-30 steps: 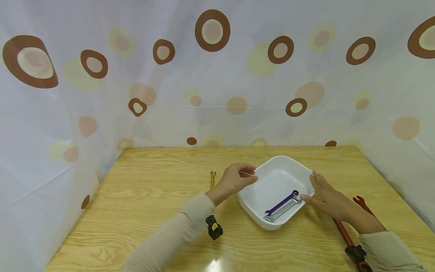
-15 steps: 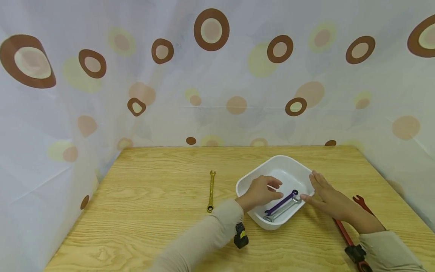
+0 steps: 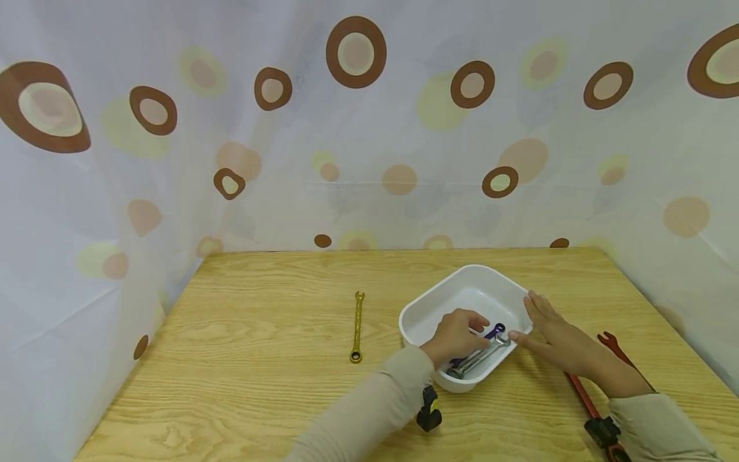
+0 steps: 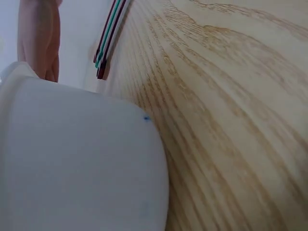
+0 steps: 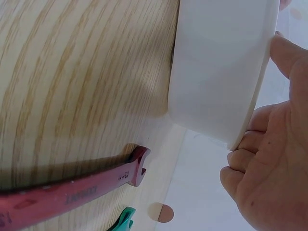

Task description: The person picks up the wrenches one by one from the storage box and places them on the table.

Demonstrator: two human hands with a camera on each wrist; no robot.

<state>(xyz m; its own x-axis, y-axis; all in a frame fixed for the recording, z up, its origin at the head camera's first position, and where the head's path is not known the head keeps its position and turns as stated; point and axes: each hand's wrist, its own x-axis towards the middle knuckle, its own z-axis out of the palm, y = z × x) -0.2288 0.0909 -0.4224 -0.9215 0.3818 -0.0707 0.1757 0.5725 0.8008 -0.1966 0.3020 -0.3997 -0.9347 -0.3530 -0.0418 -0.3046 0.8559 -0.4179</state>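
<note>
A white plastic basin (image 3: 427, 316) stands on the wooden table, with a purple wrench (image 3: 498, 330) and a silver wrench (image 3: 476, 362) lying side by side inside it. My left hand (image 3: 458, 337) reaches down into the basin over the purple wrench, covering its middle; thumb and fingers are apart and loosely curved. Against the basin's right rim my right hand (image 3: 560, 340) rests with straight fingers, the fingertips and thumb touching the rim in the right wrist view. The left wrist view shows the basin's outer wall (image 4: 86, 154), and the left hand is hidden there.
A gold wrench (image 3: 357, 327) lies left of the basin. Red wrenches lie to the right, one (image 3: 582, 390) partly under the right forearm; a green wrench (image 5: 124, 219) shows beside a red wrench (image 5: 82, 195). A patterned curtain (image 3: 346, 128) hangs behind the table.
My left hand has moved from the basin's left rim rightward and down into the basin, over the purple wrench. The right hand has stayed at the right rim.
</note>
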